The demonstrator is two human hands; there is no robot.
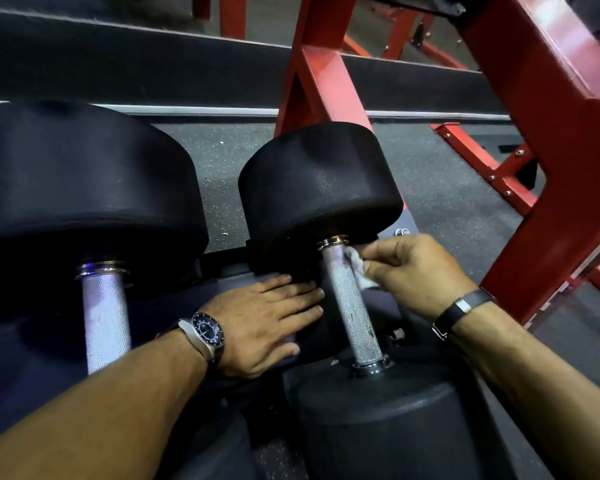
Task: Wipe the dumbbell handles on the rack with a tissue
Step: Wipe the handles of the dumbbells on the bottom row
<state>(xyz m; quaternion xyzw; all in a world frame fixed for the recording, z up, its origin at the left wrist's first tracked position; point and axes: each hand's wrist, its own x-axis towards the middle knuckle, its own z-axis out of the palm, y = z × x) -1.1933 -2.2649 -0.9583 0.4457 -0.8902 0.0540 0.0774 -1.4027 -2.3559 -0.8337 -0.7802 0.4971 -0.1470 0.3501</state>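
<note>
Two black dumbbells lie on the dark rack [229,271]. The right dumbbell [319,181] has a knurled steel handle [350,306] with dark specks. My right hand [413,271] pinches a crumpled white tissue [357,265] against the upper right side of that handle, just below the far head. My left hand [267,320] lies flat on the rack just left of the handle, fingers straight and together, holding nothing. The left dumbbell [84,188] shows its own steel handle [106,320], partly hidden by my left forearm.
A red steel frame [555,140] rises close on the right, its struts reaching the speckled rubber floor [440,188]. A dark padded ledge [153,64] runs across the back. A second red upright [319,81] stands behind the right dumbbell.
</note>
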